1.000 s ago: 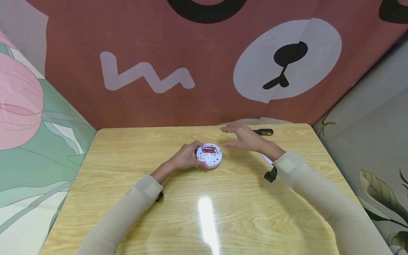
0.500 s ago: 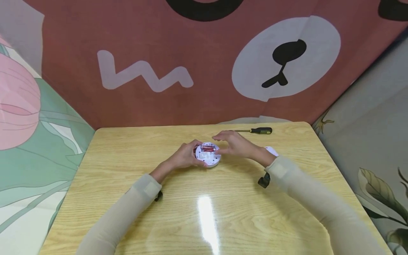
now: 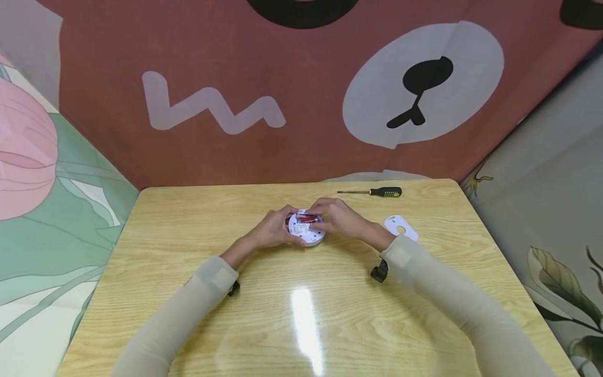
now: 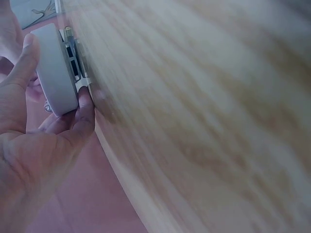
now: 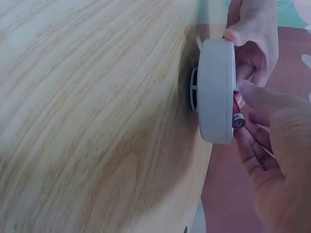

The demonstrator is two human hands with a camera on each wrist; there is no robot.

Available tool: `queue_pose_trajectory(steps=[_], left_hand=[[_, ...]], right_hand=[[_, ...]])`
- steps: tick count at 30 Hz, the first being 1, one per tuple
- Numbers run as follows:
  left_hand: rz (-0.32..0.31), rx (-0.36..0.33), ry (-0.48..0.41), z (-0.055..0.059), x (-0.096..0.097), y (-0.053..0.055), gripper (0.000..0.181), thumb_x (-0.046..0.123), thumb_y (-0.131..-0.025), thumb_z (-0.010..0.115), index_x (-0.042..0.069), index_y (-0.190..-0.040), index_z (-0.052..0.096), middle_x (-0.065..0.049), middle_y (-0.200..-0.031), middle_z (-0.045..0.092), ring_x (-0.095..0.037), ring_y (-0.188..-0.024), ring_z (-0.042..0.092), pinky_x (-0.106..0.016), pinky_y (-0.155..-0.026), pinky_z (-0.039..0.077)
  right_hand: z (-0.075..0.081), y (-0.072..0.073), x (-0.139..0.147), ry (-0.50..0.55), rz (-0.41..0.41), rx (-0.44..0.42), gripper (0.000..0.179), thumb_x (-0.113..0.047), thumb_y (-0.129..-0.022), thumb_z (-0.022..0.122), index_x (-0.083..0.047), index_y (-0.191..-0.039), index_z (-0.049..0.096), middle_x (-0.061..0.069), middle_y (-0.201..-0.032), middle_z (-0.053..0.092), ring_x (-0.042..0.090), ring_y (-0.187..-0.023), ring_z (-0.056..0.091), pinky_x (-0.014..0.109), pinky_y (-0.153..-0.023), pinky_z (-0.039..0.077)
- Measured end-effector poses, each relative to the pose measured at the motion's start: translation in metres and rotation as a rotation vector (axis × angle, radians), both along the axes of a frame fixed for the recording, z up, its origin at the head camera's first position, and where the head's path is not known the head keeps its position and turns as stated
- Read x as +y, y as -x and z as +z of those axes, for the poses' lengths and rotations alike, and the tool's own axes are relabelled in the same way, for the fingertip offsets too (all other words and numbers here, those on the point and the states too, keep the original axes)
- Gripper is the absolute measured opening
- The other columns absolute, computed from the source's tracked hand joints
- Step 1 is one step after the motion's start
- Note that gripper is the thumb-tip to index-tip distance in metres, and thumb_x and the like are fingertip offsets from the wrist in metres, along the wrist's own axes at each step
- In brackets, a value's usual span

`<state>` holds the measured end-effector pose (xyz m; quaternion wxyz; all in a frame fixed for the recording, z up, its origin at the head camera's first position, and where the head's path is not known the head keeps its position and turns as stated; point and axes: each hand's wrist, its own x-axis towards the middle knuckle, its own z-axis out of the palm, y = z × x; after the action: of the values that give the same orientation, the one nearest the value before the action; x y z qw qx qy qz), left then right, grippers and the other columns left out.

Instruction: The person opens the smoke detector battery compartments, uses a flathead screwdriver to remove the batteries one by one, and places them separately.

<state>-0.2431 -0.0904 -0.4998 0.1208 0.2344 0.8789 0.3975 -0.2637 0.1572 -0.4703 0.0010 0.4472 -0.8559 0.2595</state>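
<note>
A round white smoke detector (image 3: 303, 238) is tilted just over the table, its battery side facing up. My left hand (image 3: 275, 229) grips it by the left rim, thumb on the near side and fingers round the far side. Red batteries (image 3: 308, 219) lie in its recess. From the right, my right hand (image 3: 341, 217) reaches over the recess with thumb and fingertips. In the right wrist view, one red battery (image 5: 238, 120) sticks out past the face at one end, pinched between thumb and fingers. The vented front (image 5: 194, 90) faces the tabletop.
A screwdriver (image 3: 386, 192) with a black and yellow handle lies near the table's back edge. To the right, beyond my right wrist, lies a white mounting plate (image 3: 392, 223) with a round hole. A patterned red cloth (image 3: 212, 157) hangs behind the wooden table (image 3: 188, 209).
My right hand has moved left and down onto the batteries in the smoke detector, uncovering the screwdriver and mounting plate. The left hand keeps its grip nearly in place.
</note>
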Motion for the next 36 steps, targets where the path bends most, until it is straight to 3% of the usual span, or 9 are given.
queue_pose_trajectory(steps=[5,14,25,36], left_hand=[[0.0,0.0,0.0,0.0004,-0.0006,0.0,0.093,0.039,-0.071,0.101,0.004,-0.144,0.056,-0.012,-0.128,0.072,-0.018,-0.106,0.067,-0.034,-0.091,0.055],[-0.004,0.008,0.002,0.0019,0.0001,-0.0004,0.092,0.039,-0.071,0.101,0.004,-0.143,0.057,-0.012,-0.128,0.072,-0.018,-0.106,0.067,-0.033,-0.091,0.054],[-0.005,-0.001,-0.013,0.0031,0.0003,-0.0016,0.089,0.034,-0.071,0.101,0.004,-0.142,0.058,-0.013,-0.13,0.072,-0.02,-0.11,0.068,-0.036,-0.095,0.054],[-0.004,0.005,-0.002,0.0021,0.0005,-0.0011,0.09,0.035,-0.071,0.101,0.003,-0.143,0.057,-0.014,-0.13,0.072,-0.02,-0.108,0.068,-0.035,-0.093,0.055]], right_hand=[[-0.0021,-0.0013,-0.0033,-0.018,-0.01,0.028,0.033,-0.018,-0.092,0.085,-0.001,-0.12,0.079,0.011,-0.112,0.076,0.024,-0.101,0.072,0.038,-0.09,0.061],[-0.0038,-0.004,-0.0066,0.022,-0.056,0.002,0.03,-0.013,-0.091,0.085,0.0,-0.118,0.08,0.012,-0.11,0.076,0.023,-0.097,0.072,0.035,-0.085,0.062],[0.0006,-0.0062,-0.0092,0.016,-0.132,-0.1,0.026,-0.011,-0.091,0.085,-0.002,-0.115,0.082,0.008,-0.104,0.077,0.018,-0.093,0.07,0.035,-0.081,0.059],[0.0032,-0.0054,-0.003,0.0,-0.105,-0.135,0.024,-0.007,-0.095,0.08,-0.004,-0.119,0.08,0.007,-0.105,0.074,0.016,-0.09,0.065,0.031,-0.076,0.054]])
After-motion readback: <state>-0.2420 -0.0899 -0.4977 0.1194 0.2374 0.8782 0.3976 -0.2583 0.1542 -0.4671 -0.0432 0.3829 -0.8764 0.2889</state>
